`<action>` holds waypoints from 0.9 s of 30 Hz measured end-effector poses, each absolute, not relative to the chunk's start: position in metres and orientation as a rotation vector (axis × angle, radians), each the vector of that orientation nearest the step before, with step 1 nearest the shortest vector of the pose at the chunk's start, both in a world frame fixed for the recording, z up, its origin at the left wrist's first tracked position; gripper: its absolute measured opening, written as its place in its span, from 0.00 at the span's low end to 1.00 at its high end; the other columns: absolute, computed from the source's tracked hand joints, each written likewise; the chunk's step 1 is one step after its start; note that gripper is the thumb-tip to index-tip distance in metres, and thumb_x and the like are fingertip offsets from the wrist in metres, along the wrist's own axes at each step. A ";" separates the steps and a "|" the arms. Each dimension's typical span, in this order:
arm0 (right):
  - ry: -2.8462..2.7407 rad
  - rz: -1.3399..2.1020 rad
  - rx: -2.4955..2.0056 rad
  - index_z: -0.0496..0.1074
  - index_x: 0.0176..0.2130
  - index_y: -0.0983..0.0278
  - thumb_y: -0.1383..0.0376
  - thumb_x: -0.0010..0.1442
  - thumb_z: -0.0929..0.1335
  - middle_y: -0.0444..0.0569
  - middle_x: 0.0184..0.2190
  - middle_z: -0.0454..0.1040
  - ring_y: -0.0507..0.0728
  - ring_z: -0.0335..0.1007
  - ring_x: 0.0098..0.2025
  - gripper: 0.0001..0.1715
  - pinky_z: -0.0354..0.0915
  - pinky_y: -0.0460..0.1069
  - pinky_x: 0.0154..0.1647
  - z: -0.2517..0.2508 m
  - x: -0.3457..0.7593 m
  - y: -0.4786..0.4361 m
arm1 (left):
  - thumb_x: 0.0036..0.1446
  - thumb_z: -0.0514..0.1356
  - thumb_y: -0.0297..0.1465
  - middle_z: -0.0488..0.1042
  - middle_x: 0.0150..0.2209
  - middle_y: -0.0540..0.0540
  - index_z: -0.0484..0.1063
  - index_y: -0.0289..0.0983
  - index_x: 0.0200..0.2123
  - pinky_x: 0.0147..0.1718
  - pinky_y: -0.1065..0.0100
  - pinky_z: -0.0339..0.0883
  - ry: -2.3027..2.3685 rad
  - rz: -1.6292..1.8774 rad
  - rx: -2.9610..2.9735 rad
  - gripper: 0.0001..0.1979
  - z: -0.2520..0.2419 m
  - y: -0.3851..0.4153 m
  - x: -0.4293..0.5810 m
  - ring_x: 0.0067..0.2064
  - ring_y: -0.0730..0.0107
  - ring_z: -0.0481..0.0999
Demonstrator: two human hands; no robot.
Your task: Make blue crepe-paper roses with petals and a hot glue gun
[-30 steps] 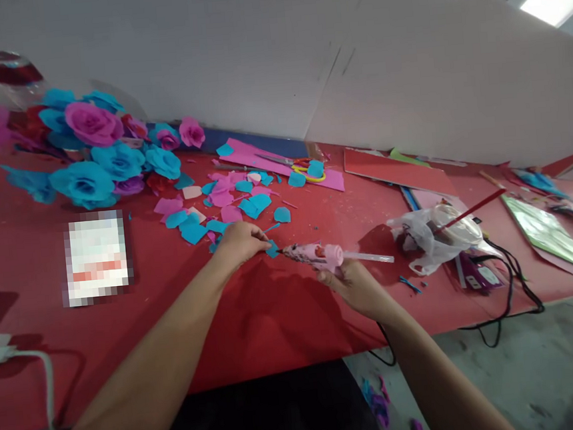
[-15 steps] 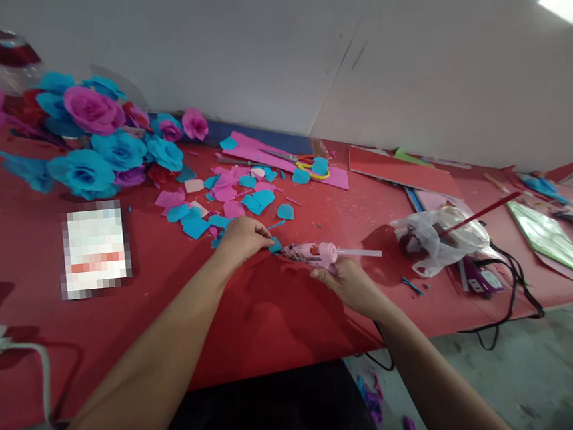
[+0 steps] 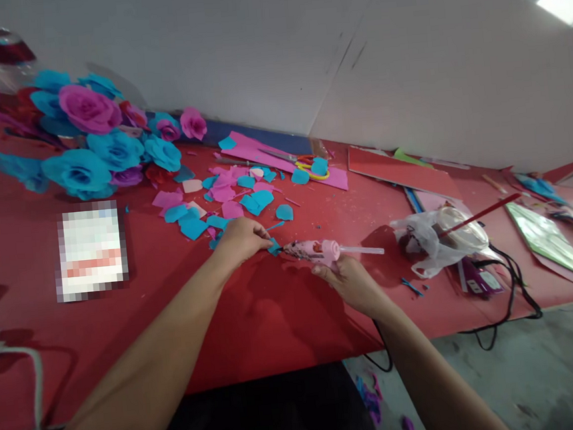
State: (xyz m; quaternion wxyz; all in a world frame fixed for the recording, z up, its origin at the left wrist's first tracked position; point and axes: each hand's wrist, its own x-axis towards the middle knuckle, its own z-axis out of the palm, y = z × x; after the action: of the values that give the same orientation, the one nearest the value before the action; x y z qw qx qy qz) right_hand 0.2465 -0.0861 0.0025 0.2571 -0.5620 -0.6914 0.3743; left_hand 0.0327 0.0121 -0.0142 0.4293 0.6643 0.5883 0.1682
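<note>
Between the fingertips of my left hand (image 3: 245, 239) is a small blue paper petal (image 3: 274, 246), pinched at its edge. My right hand (image 3: 351, 278) is wrapped around the handle of a pink hot glue gun (image 3: 314, 251). A clear glue stick (image 3: 362, 251) juts out of the gun's back end. The dark nozzle points left, right at the petal; whether it touches is too small to tell. Loose blue petals (image 3: 194, 228) and pink paper petals (image 3: 223, 194) lie scattered on the red tabletop (image 3: 276, 323) just beyond my left hand.
A bunch of paper flowers (image 3: 82, 169) stands at the back left, above a blurred-out white item (image 3: 91, 249). Scissors (image 3: 307, 166) lie on a pink paper strip. To the right sit a plastic bag with a cup (image 3: 434, 239) and black cords (image 3: 515, 275). A wall closes the back.
The glue gun's tip has shifted very slightly right, away from the left fingers. Both hands keep their holds. The view has moved a little.
</note>
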 end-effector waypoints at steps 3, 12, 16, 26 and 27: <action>-1.868 0.993 -1.562 0.73 0.49 0.60 0.59 0.60 0.66 0.50 0.46 0.77 0.62 0.71 0.51 0.19 0.64 0.57 0.55 0.002 0.247 -0.086 | 0.42 0.66 0.29 0.79 0.27 0.46 0.78 0.39 0.23 0.32 0.66 0.62 1.465 0.426 1.659 0.00 -0.016 0.013 0.033 0.33 0.63 0.76; -1.921 0.967 -1.489 0.71 0.53 0.58 0.62 0.61 0.65 0.50 0.50 0.75 0.61 0.70 0.53 0.20 0.62 0.56 0.57 0.006 0.243 -0.087 | 0.41 0.65 0.30 0.79 0.26 0.46 0.78 0.38 0.23 0.30 0.67 0.61 1.437 0.419 1.672 0.02 -0.019 0.015 0.031 0.32 0.64 0.75; -1.988 0.924 -1.454 0.69 0.54 0.57 0.62 0.62 0.64 0.49 0.51 0.74 0.60 0.68 0.55 0.20 0.62 0.54 0.56 0.015 0.248 -0.088 | 0.40 0.65 0.30 0.78 0.25 0.46 0.77 0.39 0.22 0.31 0.67 0.61 1.416 0.429 1.658 0.01 -0.022 0.016 0.030 0.32 0.63 0.75; -2.068 -0.105 -2.418 0.68 0.48 0.71 0.68 0.61 0.62 0.67 0.45 0.70 0.68 0.68 0.46 0.16 0.63 0.62 0.45 0.012 0.289 -0.035 | 0.37 0.66 0.32 0.76 0.25 0.49 0.76 0.37 0.23 0.33 0.67 0.63 1.266 0.840 1.252 0.06 -0.008 0.021 0.010 0.30 0.70 0.72; -2.033 -0.181 -2.406 0.69 0.48 0.70 0.69 0.59 0.63 0.67 0.47 0.70 0.70 0.66 0.48 0.17 0.61 0.64 0.45 0.014 0.285 -0.030 | 0.37 0.66 0.32 0.75 0.25 0.49 0.76 0.37 0.24 0.32 0.67 0.63 1.264 0.848 1.254 0.07 -0.004 0.021 0.007 0.29 0.70 0.71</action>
State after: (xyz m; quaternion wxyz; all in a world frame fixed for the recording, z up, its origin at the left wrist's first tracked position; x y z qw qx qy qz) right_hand 0.2847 -0.0302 0.0140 -0.0067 -0.7625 -0.6444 -0.0573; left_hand 0.0070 0.0213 -0.0037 0.5522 0.5301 0.5343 0.3585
